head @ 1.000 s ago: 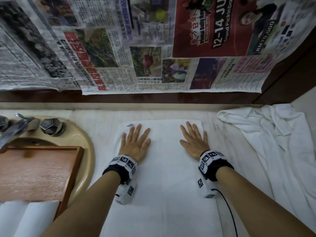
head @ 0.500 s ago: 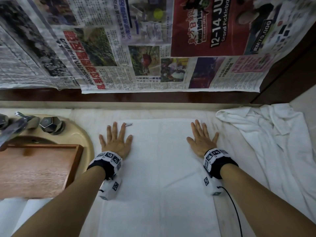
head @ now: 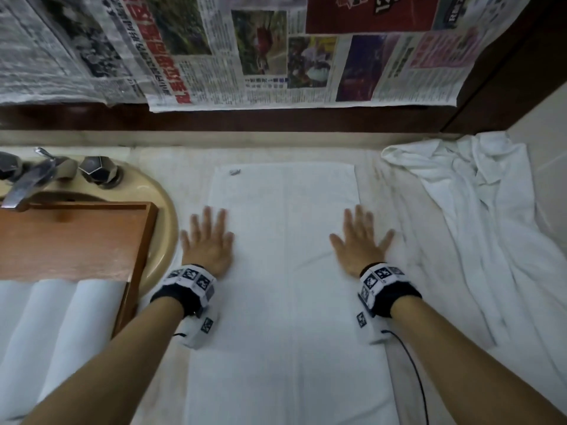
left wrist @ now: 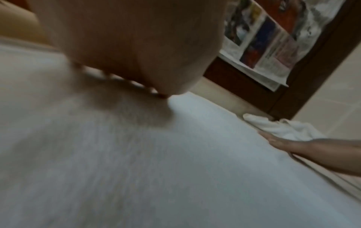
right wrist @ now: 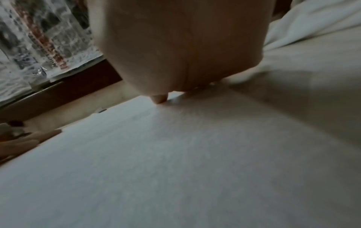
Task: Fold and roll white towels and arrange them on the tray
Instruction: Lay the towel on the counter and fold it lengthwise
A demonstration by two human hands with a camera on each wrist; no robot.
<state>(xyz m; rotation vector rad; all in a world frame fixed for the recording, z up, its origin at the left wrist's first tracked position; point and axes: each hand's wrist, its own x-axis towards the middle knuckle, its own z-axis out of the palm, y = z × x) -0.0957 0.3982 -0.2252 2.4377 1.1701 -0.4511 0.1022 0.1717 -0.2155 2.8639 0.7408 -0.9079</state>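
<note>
A white towel [head: 285,271] lies folded into a long flat strip on the counter, its far edge toward the wall. My left hand [head: 207,240] lies flat, fingers spread, on the strip's left edge. At the right edge my right hand [head: 359,240] also presses flat with straight fingers. In both wrist views the palms [left wrist: 136,46] [right wrist: 181,46] bear down on the white cloth [left wrist: 175,169] [right wrist: 175,169]. A wooden tray [head: 76,240] sits over the sink at the left, with rolled white towels [head: 61,317] in its near part.
A crumpled pile of white towels [head: 475,225] fills the right of the counter. The beige sink rim [head: 159,210] and chrome tap [head: 27,185] are at the left. Newspaper [head: 276,56] hangs on the wall behind.
Both hands have slid apart from the towel's middle to its side edges, then back toward me, still flat on the cloth.
</note>
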